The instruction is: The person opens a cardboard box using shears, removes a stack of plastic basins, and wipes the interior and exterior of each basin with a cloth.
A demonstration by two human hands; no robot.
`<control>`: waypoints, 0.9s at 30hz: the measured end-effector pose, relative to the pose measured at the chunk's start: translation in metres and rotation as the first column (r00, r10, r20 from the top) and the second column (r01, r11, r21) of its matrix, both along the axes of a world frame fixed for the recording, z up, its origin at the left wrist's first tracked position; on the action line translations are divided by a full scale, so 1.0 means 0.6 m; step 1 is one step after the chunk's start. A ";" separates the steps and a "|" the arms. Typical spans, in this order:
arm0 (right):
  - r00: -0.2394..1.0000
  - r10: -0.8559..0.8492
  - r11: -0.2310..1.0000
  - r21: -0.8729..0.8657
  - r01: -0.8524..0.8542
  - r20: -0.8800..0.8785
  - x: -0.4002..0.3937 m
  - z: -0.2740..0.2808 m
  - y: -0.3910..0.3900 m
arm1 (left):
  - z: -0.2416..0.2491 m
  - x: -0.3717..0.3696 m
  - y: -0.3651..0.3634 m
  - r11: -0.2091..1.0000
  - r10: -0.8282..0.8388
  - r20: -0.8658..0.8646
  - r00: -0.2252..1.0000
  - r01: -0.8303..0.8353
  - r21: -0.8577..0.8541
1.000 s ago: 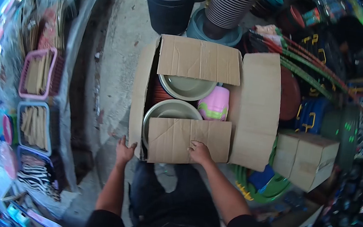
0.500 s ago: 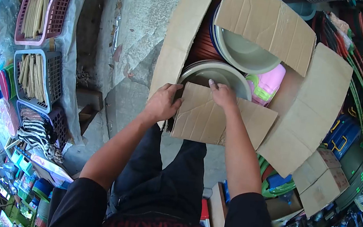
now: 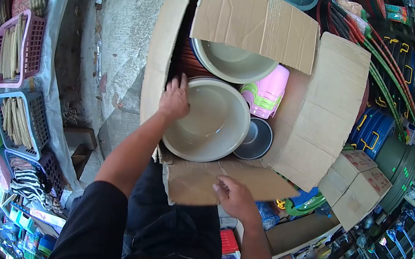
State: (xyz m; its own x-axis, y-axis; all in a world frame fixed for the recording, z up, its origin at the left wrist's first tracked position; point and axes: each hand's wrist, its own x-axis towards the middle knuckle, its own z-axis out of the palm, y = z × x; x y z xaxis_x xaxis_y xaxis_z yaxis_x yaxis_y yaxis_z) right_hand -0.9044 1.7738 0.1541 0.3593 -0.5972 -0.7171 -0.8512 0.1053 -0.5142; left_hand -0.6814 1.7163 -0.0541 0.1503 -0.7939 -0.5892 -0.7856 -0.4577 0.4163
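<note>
A large open cardboard box (image 3: 333, 94) stands in front of me with basins packed inside. My left hand (image 3: 176, 98) is at the left rim of the nearer cream basin (image 3: 208, 124), fingers stretched forward beside the box's left flap (image 3: 164, 44). My right hand (image 3: 236, 200) is over the near flap (image 3: 192, 180), its fingers loosely bent and apart. Farther in sits a second cream basin (image 3: 235, 62), partly under the far flap (image 3: 257, 22). Pink and green plastic items (image 3: 267, 90) and a dark grey round container (image 3: 257, 139) fill the right side.
Baskets of sticks, one pink (image 3: 29, 54) and one grey-blue (image 3: 36, 124), line the left. Smaller cartons (image 3: 352, 176), green tubs (image 3: 396, 180) and red and green hoses (image 3: 385, 75) crowd the right. Concrete floor (image 3: 133, 13) shows left of the box.
The near flap has swung down toward me, uncovering the nearer basin and the grey container. My left hand has moved to the basin's rim; my right hand has drawn back toward my body.
</note>
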 end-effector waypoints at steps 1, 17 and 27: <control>1.000 0.000 1.000 0.001 0.000 -0.006 -0.013 -0.005 0.001 | -0.017 -0.004 -0.015 0.998 0.043 0.024 0.999 -0.044 0.033; 0.922 -0.364 0.928 0.034 0.371 -0.132 -0.170 -0.391 -0.108 | -0.070 0.030 -0.019 0.941 0.154 -0.182 0.971 -0.088 0.328; 0.637 -0.751 0.653 0.332 0.681 0.171 -0.177 -0.441 -0.078 | -0.037 0.035 -0.021 0.904 0.370 -0.310 0.876 -0.261 0.340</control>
